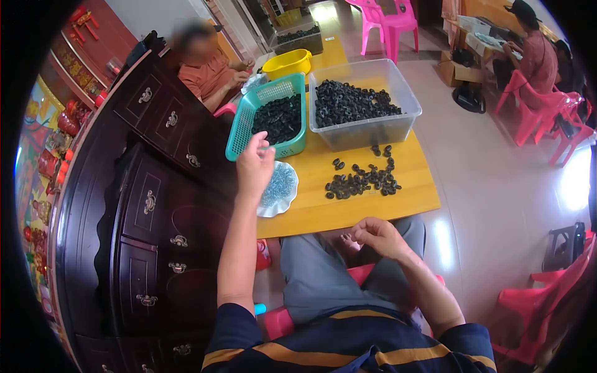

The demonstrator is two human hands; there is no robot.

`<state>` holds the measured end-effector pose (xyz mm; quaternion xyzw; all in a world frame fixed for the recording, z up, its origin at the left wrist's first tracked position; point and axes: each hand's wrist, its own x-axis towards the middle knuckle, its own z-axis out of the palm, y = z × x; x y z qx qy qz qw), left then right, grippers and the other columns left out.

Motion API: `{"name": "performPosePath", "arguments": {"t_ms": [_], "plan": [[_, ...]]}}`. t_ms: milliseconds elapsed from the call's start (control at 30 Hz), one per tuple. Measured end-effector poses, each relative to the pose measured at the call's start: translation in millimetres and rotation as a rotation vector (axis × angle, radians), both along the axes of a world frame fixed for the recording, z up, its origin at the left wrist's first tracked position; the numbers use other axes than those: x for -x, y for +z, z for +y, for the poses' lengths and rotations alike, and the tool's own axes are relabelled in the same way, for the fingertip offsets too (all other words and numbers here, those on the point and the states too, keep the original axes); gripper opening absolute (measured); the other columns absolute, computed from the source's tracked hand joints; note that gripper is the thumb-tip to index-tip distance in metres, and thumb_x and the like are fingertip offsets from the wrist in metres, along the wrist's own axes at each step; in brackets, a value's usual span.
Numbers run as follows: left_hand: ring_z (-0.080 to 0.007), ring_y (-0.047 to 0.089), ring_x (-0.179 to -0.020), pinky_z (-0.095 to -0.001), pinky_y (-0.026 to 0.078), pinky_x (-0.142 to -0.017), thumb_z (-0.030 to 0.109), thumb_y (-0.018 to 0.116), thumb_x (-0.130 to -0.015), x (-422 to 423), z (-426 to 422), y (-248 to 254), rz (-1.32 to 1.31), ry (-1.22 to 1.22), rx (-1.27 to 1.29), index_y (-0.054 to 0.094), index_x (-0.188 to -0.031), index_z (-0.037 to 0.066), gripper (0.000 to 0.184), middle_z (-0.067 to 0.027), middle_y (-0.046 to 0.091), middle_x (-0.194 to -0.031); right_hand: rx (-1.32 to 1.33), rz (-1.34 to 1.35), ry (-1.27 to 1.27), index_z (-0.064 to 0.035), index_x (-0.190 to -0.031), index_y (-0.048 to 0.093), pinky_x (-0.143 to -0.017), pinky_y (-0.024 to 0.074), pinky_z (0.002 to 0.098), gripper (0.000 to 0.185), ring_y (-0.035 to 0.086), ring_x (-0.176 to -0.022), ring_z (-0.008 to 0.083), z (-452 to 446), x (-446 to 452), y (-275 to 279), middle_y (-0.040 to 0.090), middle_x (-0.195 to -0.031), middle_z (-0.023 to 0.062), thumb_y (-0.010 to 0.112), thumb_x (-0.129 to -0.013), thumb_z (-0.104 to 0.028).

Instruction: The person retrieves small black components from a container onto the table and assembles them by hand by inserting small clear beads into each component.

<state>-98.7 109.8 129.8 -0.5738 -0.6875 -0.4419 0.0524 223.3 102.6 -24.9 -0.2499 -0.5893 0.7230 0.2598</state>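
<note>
My left hand [255, 163] is raised at the near edge of a green basket [239, 133] holding black parts, its fingers bent close together; whatever they hold is too small to make out. Beside that wrist lies a white scalloped dish [287, 202] of small clear-blue pieces. My right hand [377, 236] hovers over my lap at the table's front edge, thumb and fingertips pinched, with nothing identifiable between them. Loose black rings [360, 182] are spread on the yellow table [298, 225]. Behind them a clear plastic bin [367, 138] is full of black rings.
A yellow basin [287, 63] and another bin [298, 42] stand farther back. A person [202, 71] sits at the table's left side, beside a dark wooden cabinet [149, 199]. Pink chairs [528, 112] and another seated person [536, 59] are at the right.
</note>
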Motion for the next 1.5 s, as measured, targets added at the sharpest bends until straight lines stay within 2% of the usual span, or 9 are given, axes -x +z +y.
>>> {"name": "performPosePath", "arguments": {"t_ms": [233,333,400,467,700,1200,1267,1400,1500], "plan": [[-0.0045,0.062,-0.077,-0.0188,0.051,-0.067,-0.001,0.067,-0.092,-49,-53,83,-0.242,-0.242,-0.239,0.070,-0.110,-0.003,0.018,-0.0023,0.070,-0.092,-0.080,-0.070,-0.010,0.0009,-0.102,0.065,-0.067,0.0513,0.0239,0.014,0.062,-0.074,0.0084,-1,-2,6,0.069,-0.087,0.0032,0.063,-0.097,-0.012],[-0.0134,0.066,-0.085,-0.0241,0.053,-0.075,-0.011,0.064,-0.086,-88,-99,132,-0.132,-0.338,-0.518,0.067,-0.110,-0.006,0.025,-0.0114,0.070,-0.095,-0.011,0.050,-0.030,0.0026,-0.104,0.064,-0.075,0.0532,0.0250,0.014,0.065,-0.081,0.0104,-2,-2,17,0.069,-0.090,0.0049,0.061,-0.098,-0.010],[-0.0190,0.066,-0.080,-0.0277,0.054,-0.075,-0.003,0.072,-0.077,-118,-129,159,-0.050,-0.404,-0.731,0.067,-0.099,-0.007,0.023,-0.0153,0.069,-0.092,-0.008,0.057,-0.043,0.0030,-0.105,0.064,-0.078,0.0536,0.0258,0.015,0.066,-0.085,0.0113,-1,-4,20,0.069,-0.092,0.0055,0.060,-0.099,-0.010],[-0.0223,0.061,-0.071,-0.0332,0.053,-0.067,0.012,0.077,-0.080,-123,-173,182,0.149,-0.383,-0.689,0.061,-0.091,-0.005,0.026,-0.0131,0.064,-0.083,-0.011,0.063,-0.057,0.0034,-0.106,0.063,-0.082,0.0540,0.0265,0.015,0.067,-0.088,0.0122,1,-4,20,0.070,-0.093,0.0062,0.060,-0.100,-0.010],[-0.0224,0.061,-0.071,-0.0337,0.053,-0.068,0.013,0.076,-0.080,-105,-230,195,0.560,-0.554,-0.409,0.061,-0.092,-0.004,0.026,-0.0128,0.064,-0.084,0.009,0.040,-0.040,0.0003,-0.110,0.064,-0.087,0.0517,0.0278,0.015,0.065,-0.094,0.0127,-4,-1,18,0.071,-0.099,0.0058,0.060,-0.100,-0.011],[-0.0225,0.060,-0.072,-0.0347,0.053,-0.069,0.015,0.074,-0.081,-60,-249,198,0.683,-0.548,-0.225,0.061,-0.094,-0.003,0.026,-0.0121,0.063,-0.084,-0.100,0.119,0.064,0.0004,-0.107,0.065,-0.088,0.0513,0.0270,0.012,0.065,-0.097,0.0118,-30,-11,121,0.070,-0.100,0.0055,0.061,-0.099,-0.008],[-0.0225,0.060,-0.072,-0.0348,0.053,-0.069,0.015,0.074,-0.081,-55,-242,199,0.671,-0.537,-0.217,0.061,-0.095,-0.003,0.026,-0.0120,0.063,-0.084,-0.070,0.228,-0.051,0.0058,-0.107,0.063,-0.082,0.0529,0.0284,0.012,0.063,-0.086,0.0130,-43,-17,154,0.068,-0.093,0.0084,0.057,-0.099,-0.001],[-0.0225,0.060,-0.073,-0.0351,0.053,-0.069,0.015,0.074,-0.081,-51,-234,218,0.620,-0.543,-0.196,0.061,-0.095,-0.003,0.026,-0.0118,0.063,-0.084,-0.317,0.517,-0.409,0.0030,-0.098,0.064,-0.081,0.0535,0.0296,0.006,0.067,-0.088,0.0175,-70,-39,227,0.071,-0.092,0.0125,0.058,-0.095,0.003],[-0.0225,0.060,-0.073,-0.0353,0.052,-0.070,0.016,0.073,-0.081,-52,-236,230,0.603,-0.537,-0.206,0.061,-0.096,-0.002,0.026,-0.0117,0.063,-0.085,-1.059,0.036,-0.653,-0.0058,-0.098,0.056,-0.071,0.0491,0.0304,0.003,0.061,-0.077,0.0162,-105,-86,270,0.065,-0.095,0.0098,0.056,-0.095,-0.006]]}}
